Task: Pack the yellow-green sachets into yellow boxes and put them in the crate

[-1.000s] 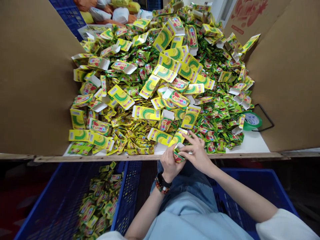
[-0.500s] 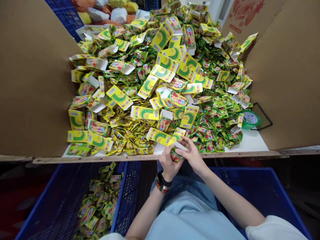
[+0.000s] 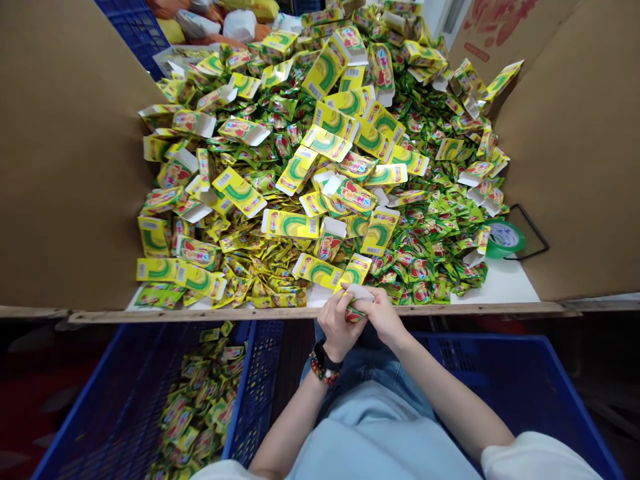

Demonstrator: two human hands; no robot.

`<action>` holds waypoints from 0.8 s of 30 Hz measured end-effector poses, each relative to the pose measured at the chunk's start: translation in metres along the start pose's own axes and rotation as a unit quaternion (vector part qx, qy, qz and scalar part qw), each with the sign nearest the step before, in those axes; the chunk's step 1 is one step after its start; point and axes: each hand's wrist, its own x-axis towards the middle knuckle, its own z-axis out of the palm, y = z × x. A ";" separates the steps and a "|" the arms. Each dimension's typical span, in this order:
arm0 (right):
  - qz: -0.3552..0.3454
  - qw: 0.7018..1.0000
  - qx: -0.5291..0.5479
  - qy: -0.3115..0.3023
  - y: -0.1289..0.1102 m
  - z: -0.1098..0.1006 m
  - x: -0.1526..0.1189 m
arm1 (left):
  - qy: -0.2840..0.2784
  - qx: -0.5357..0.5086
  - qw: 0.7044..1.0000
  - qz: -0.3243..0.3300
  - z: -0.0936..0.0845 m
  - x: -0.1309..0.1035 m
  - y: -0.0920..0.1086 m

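Left hand (image 3: 339,327) and right hand (image 3: 386,317) clamp fingers on a small carton (image 3: 355,314) between them, at the worktop (image 3: 493,285) front edge.

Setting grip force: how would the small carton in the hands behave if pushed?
The small carton is probably light, since the left hand holds it by the fingers. It likely dents easily: its white flap looks like thin card.
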 end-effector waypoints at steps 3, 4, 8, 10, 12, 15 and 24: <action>-0.036 0.998 0.006 -0.042 0.000 -0.003 -0.004 | -0.013 0.011 1.000 -0.026 -0.001 -0.002 -0.002; -0.044 0.997 0.020 -0.061 0.001 -0.005 -0.004 | -0.015 0.006 0.999 -0.033 -0.002 -0.002 -0.003; -0.047 0.992 0.060 -0.096 0.010 -0.008 -0.003 | -0.011 -0.016 0.999 -0.028 -0.003 0.000 -0.002; -0.057 0.994 0.048 -0.076 0.014 -0.007 -0.002 | -0.012 -0.008 1.000 -0.016 -0.003 0.000 -0.001; -0.095 0.993 0.000 -0.069 0.016 -0.006 -0.002 | -0.010 0.001 1.000 -0.016 -0.002 0.000 -0.001; -0.209 0.963 -0.130 -0.107 0.017 -0.006 -0.005 | -0.012 -0.015 0.999 -0.039 -0.003 -0.001 -0.001; -0.262 0.939 -0.217 -0.040 0.021 -0.004 -0.001 | -0.050 0.016 0.996 -0.069 -0.005 0.001 -0.002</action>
